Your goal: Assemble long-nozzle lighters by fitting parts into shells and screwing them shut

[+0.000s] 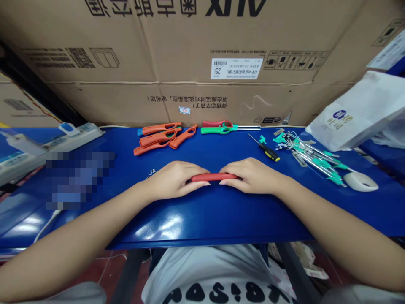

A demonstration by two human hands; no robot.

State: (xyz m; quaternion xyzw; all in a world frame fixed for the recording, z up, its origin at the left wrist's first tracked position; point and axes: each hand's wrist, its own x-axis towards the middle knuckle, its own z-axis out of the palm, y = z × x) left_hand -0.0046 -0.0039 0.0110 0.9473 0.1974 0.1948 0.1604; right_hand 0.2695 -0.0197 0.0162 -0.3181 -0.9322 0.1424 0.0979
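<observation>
Both my hands grip a red lighter handle [215, 177], held level above the table and seen edge-on. At its left end is my left hand [177, 179], closed with the thumb along the near side. My right hand [249, 176] closes on the other end in the same way. Beyond my hands lie several orange lighter handles [158, 138] in a loose pile. A red lighter handle [212, 123] and a green lighter handle [212, 131] rest beside them, with a metal tube [248, 127] sticking out to the right.
A black and yellow screwdriver [268, 152] lies right of centre. Past it are lighter tubes with green parts [319, 162], a white oval object [360, 181] and a white paper bag [357, 112]. Power strips [72, 139] stand at left. A cardboard wall [177, 50] closes off the back.
</observation>
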